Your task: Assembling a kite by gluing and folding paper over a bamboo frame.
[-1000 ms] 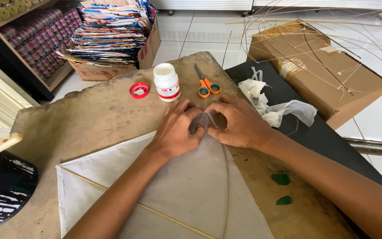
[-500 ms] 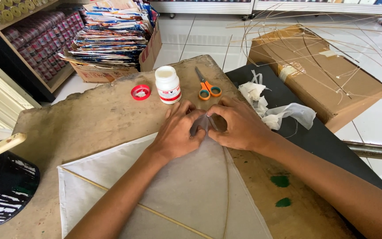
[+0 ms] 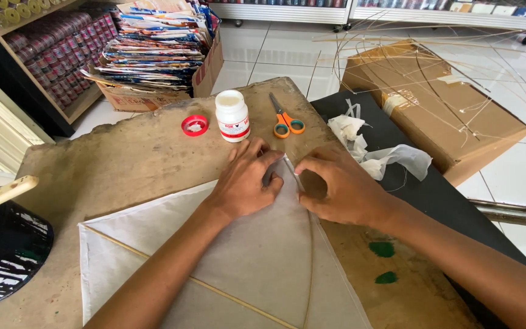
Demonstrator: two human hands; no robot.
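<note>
A white paper kite (image 3: 245, 262) with thin bamboo sticks lies on a worn brown table (image 3: 123, 164). My left hand (image 3: 245, 183) presses flat on the kite's top corner, fingers on the folded paper edge. My right hand (image 3: 336, 186) rests just to the right of it and pinches the paper at the tip against the upright stick. The two hands nearly touch at the corner. Beyond them stand a white glue bottle (image 3: 232, 116), its red cap (image 3: 194, 125) lying apart, and orange-handled scissors (image 3: 284, 119).
Crumpled white paper scraps (image 3: 372, 149) lie on a black surface to the right. A cardboard box (image 3: 433, 103) with thin bamboo strips over it sits beyond. A box of stacked printed paper (image 3: 153, 55) is at the back left, beside shelves of thread spools (image 3: 50, 49).
My hands have drawn slightly apart at the kite's tip, the right one sliding a little to the right. The folded corner between them now shows more.
</note>
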